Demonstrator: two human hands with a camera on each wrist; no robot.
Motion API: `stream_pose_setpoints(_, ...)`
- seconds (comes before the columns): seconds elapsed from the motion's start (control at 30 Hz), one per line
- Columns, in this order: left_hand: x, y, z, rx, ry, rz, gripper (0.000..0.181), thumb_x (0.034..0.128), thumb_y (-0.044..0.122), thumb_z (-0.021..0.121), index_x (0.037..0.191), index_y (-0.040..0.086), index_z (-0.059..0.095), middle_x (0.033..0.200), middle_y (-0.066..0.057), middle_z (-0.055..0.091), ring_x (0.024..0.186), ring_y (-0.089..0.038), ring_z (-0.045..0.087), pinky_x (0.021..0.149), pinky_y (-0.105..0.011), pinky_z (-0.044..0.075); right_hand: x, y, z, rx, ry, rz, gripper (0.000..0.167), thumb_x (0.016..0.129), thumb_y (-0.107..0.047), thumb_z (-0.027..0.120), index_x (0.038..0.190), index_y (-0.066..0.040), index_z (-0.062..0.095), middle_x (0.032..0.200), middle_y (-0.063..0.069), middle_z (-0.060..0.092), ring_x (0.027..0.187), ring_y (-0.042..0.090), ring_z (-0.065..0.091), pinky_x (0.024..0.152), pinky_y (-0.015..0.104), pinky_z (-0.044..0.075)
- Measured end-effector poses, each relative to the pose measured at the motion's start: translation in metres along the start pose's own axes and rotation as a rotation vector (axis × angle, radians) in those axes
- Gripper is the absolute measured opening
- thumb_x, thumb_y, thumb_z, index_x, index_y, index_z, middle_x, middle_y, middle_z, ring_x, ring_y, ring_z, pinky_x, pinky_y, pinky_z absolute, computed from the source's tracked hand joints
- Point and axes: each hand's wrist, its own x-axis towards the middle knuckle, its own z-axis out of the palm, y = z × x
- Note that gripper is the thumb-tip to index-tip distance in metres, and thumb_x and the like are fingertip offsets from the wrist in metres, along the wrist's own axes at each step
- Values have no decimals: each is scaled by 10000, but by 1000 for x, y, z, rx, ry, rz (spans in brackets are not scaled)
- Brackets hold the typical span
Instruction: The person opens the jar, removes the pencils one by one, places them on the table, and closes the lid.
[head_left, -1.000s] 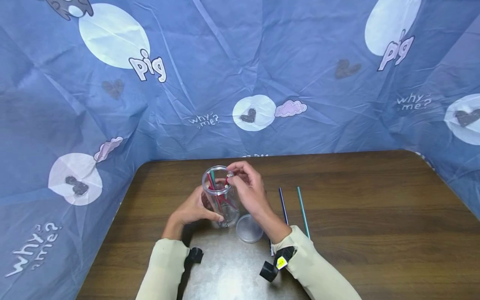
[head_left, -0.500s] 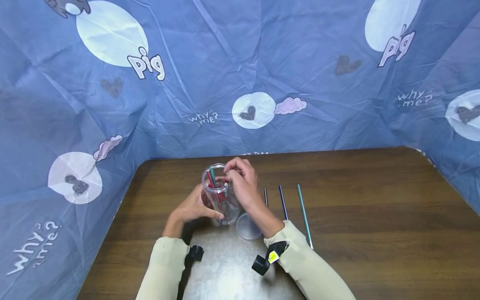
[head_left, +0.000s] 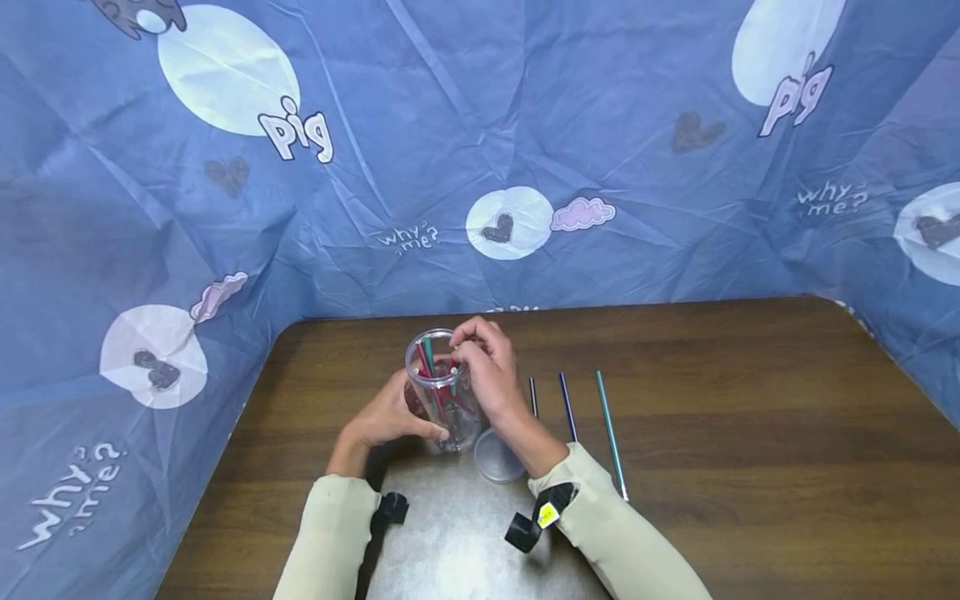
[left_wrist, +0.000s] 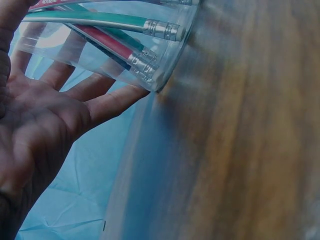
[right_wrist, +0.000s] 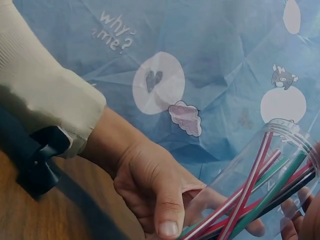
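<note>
Pencils point(right_wrist: 243, 192) crossing inside the clear jar point(head_left: 461, 423), below the right hand point(head_left: 487, 371) with its bent fingers, hold unclear, could jam and tip it if the left hand point(head_left: 390, 414), clamped round its side, loosens.

Compared with a second ago, the right hand point(head_left: 487, 371) sits slightly further left over the jar point(head_left: 459, 417), its thumb and index fingertip drawn closer together at the rim. The pale end of the red pencil point(head_left: 453, 366), plain between those fingertips then, is now mostly covered by them. The sleeve point(head_left: 618, 521) and wrist camera point(head_left: 523, 531) have shifted left too. That uncovers the upper part of the dark pencil point(head_left: 533, 397), while its lower end, visible before, is hidden. The lower tip of the teal pencil point(head_left: 611, 433) has come clear of the sleeve, and the forearm now overlaps more of the lid's point(head_left: 495, 460) right side.
</note>
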Motion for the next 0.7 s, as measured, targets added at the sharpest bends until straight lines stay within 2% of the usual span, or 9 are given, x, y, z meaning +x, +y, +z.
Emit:
stream_pose_setpoints(0.23,-1,0,1,-10,4,-20,962,598,-91,895,1431,-17,420,1299,-190,608,1179,-288,586,1036,-379,474,-1,1,0,51,-9,12,132,745,32,544,849,24,626,873,23,537,789,113,482,705,260,401)
stream_pose_setpoints(0.53,-1,-1,0,-13,-7,-4,953,616,-97,884,1439,-27,410,1312,-213,596,1188,-297,580,1039,-371,470,0,2,-2,78,-39,13,160,773,13,547,906,53,628,905,22,520,810,124,478,751,273,404)
stream_pose_setpoints(0.7,0,0,0,-8,-1,-4,968,608,-98,886,1445,-23,407,1324,-246,579,1201,-352,566,1047,-360,462,1,0,-3,91,-54,-11,161,800,18,559,939,61,627,932,30,517,824,125,492,751,256,417)
